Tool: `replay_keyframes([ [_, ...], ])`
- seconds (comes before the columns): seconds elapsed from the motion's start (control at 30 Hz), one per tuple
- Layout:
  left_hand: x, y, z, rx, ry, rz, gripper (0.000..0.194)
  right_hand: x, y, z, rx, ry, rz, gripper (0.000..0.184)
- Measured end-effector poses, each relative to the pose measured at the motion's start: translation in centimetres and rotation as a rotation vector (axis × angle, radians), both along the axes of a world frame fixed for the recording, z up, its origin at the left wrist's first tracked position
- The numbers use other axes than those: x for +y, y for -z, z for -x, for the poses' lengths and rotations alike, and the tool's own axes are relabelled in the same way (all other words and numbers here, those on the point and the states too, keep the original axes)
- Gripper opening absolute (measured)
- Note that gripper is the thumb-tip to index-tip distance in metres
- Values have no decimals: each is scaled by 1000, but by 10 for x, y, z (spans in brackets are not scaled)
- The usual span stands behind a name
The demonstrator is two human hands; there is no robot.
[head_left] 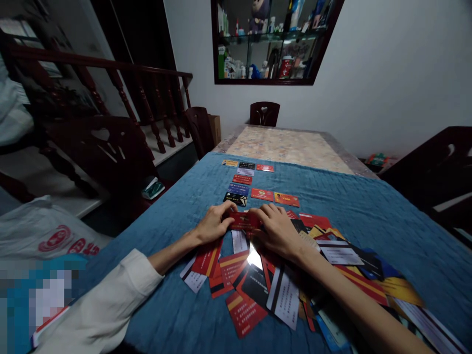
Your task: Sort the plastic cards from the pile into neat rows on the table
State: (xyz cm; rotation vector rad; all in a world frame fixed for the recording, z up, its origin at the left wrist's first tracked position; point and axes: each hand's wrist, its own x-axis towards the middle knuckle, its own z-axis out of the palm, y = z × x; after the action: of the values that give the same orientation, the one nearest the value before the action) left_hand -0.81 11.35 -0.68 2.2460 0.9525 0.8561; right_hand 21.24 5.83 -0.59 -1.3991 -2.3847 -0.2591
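Note:
Between my two hands is a dark red card (241,221), held at its ends above the pile. My left hand (216,221) pinches its left end with thumb and fingers. At the other end, my right hand (275,227) has its fingers closed on the card, partly covering it. Just beyond my fingers lies a black card (235,199) with a gold pattern, and past it a blue card (238,189). Under and around my hands spreads a loose heap of cards, among them a red card (246,314) and a white card with a black stripe (283,296).
A blue cloth (158,211) covers the near part of the table (280,142). Farther off are laid-out cards, including an orange card (286,199). Dark wooden chairs (197,130) stand around. A white plastic bag (47,231) is at the left.

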Motion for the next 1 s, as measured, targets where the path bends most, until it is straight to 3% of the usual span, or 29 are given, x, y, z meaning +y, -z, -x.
replay_keyframes([
  [0.33, 3, 4, -3, -56, 6, 38, 23, 2, 6, -3, -73, 13, -121, 43],
  [0.6, -2, -8, -3, 224, 112, -242, 43, -2, -4, -9, -96, 14, -116, 37],
  [0.73, -3, -11, -5, 368, 84, -360, 57, 1, -2, -12, -80, 48, -150, 38],
  [1.0, 13, -31, -27, 484, 112, -426, 43, 20, -6, -37, -108, 86, -127, 47],
])
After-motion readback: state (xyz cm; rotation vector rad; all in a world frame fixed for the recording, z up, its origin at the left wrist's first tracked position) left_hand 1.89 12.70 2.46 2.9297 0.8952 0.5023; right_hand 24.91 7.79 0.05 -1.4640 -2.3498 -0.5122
